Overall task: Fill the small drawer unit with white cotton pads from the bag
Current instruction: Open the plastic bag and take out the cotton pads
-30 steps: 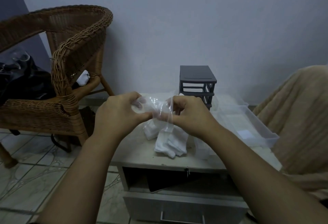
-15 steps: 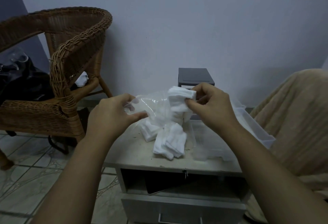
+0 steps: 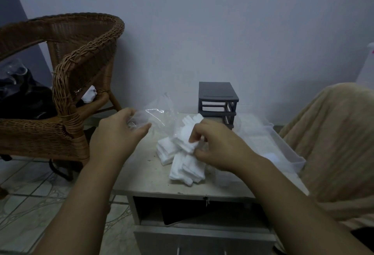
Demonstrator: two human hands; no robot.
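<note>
Pale wall backs a low cabinet (image 3: 141,176) whose top serves as the work surface, with a chair (image 3: 81,62) off to the left. At the back of the top stands the unit (image 3: 217,101), a dark frame whose slots look empty; a clear tray (image 3: 283,149) lies just to its right, probably one of its drawers taken out so it can be loaded flat. The left hand (image 3: 117,133) pinches the edge of the bag (image 3: 159,113) and holds it raised above the top, seemingly to keep the mouth slack and out of the way. The right hand (image 3: 218,149) has its fingers curled round a bunch of pads (image 3: 188,133), gripping them at one end just above the top, between the bag and the unit. Below it a pile (image 3: 188,169) of more pads lies loose on the cabinet, near the front edge, within easy reach of both hands. Emptying the bag seems to be the step in hand; no pad can be seen in the unit, so the filling looks barely begun. Soft and light, the pads may fan out or slip from a loose grip
</note>
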